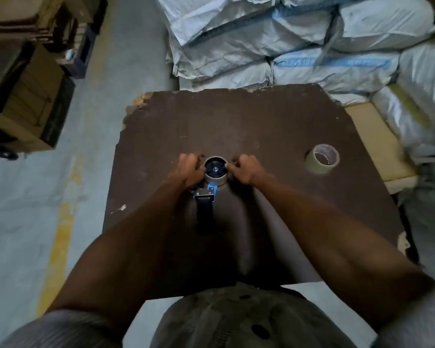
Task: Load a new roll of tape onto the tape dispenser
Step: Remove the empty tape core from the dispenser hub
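A blue and black tape dispenser (205,204) lies on the dark brown table (236,116), handle toward me. A grey cardboard core (216,181) sits around its black hub wheel (215,169). My left hand (187,170) grips the core's left side and my right hand (246,169) pinches its right rim. A roll of clear-brown tape (322,159) lies flat on the table at the right, apart from both hands.
Stacked white woven sacks (286,38) rise behind and to the right of the table. Cardboard boxes (23,96) stand on the floor at the left. A pale board (377,144) juts out at the table's right edge. A small scrap (122,207) lies near the left edge.
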Available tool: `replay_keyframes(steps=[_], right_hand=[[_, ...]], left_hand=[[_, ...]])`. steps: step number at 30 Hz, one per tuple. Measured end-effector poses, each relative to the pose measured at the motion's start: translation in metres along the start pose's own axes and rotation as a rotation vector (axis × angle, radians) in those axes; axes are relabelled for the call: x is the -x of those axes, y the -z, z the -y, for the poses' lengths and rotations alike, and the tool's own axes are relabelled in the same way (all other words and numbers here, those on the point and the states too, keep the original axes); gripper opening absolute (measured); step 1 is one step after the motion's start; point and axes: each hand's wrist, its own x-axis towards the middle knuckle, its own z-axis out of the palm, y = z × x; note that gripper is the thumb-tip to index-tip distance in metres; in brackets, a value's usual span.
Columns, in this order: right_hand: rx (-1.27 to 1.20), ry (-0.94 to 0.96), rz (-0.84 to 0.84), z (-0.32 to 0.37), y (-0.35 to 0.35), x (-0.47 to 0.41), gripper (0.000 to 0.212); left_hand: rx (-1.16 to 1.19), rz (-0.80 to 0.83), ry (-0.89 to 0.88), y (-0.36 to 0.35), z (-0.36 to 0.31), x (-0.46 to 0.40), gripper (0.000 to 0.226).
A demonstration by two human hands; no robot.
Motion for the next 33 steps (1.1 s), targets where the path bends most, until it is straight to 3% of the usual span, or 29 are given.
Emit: replay_keyframes(steps=[11, 16, 22, 25, 33], right_hand=[[-0.300, -0.147, -0.095, -0.009, -0.023, -0.013, 0.047], [-0.438, -0.183, -0.120, -0.016, -0.036, -0.014, 0.033], [-0.491, -0.268, -0.111, -0.021, -0.037, -0.014, 0.036], [-0.542, -0.309, -0.096, -0.031, -0.044, -0.014, 0.042], [-0.795, -0.444, 0.006, -0.040, -0.041, -0.003, 0.024]], left_hand=[[-0.104, 0.048, 0.046, -0.014, -0.021, -0.021, 0.033], [0.000, 0.042, 0.162, -0.028, -0.027, -0.025, 0.031], [0.060, 0.076, 0.210, -0.038, -0.036, -0.026, 0.040], [0.119, 0.053, 0.215, -0.045, -0.034, -0.026, 0.037], [0.249, 0.136, 0.146, -0.046, -0.040, -0.023, 0.025]])
